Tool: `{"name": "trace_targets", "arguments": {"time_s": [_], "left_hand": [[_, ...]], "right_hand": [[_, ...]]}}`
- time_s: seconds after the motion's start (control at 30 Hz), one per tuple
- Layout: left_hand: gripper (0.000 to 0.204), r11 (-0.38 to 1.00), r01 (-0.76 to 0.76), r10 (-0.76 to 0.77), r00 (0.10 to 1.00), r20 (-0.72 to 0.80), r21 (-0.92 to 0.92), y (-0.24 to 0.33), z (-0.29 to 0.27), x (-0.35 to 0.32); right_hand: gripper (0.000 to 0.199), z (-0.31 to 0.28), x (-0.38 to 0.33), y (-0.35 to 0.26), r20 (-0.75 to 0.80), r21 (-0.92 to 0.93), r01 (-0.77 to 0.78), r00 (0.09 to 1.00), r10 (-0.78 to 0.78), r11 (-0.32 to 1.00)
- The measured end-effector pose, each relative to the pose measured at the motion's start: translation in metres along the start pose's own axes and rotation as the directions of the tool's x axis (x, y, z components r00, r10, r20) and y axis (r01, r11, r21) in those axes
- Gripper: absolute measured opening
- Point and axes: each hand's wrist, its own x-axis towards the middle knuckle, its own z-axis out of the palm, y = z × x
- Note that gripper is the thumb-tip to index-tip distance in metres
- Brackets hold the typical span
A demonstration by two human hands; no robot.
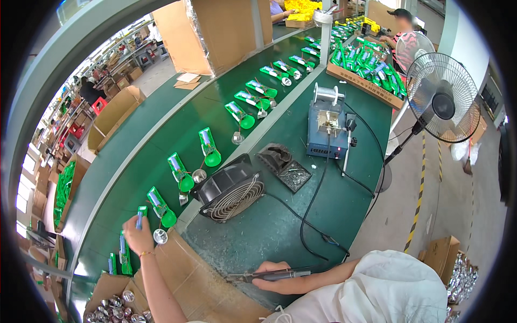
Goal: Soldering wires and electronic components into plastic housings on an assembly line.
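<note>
My left hand [138, 237] reaches over the belt at the lower left. Its fingers close around a green flashlight housing [142, 209] with a blue cylindrical battery in it; the hand partly hides it. In my right hand [269, 281], low in the middle, lies a soldering iron [291, 273], its tip pointing left over brown cardboard [186, 272]. Just beyond my left hand another green housing [157, 202] carries a round silver reflector [160, 236] on wires. Nearer me lies one more green housing [125, 258].
More green housings line the curving green conveyor [177, 116]. A black metal fan [229, 191], an iron stand [276, 155] and a blue soldering machine [327, 141] with cables occupy the bench. Silver reflectors fill a box [116, 309]. A pedestal fan [442, 105] and a person [403, 35] are at right.
</note>
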Motion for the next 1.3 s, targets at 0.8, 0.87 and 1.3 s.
{"name": "trace_targets", "arguments": {"time_s": [0.8, 0.87, 1.3], "left_hand": [[0.071, 0.931, 0.318, -0.249, 0.912, 0.327, -0.177, 0.104, -0.166, -0.26], [0.075, 0.943, 0.223, -0.171, 0.962, 0.214, -0.248, 0.088, -0.181, -0.267], [0.013, 0.784, 0.474, -0.367, 0.875, 0.316, -0.402, 0.077, -0.165, -0.288]], "right_hand": [[0.015, 0.01, -0.004, 0.003, -0.094, 0.087, 0.117, 0.99, -0.109, 0.989], [0.019, 0.017, -0.005, -0.006, -0.012, 0.061, 0.164, 0.986, -0.164, 0.985], [0.054, 0.083, 0.004, -0.004, 0.463, -0.228, 0.733, 0.66, -0.592, 0.64]]}}
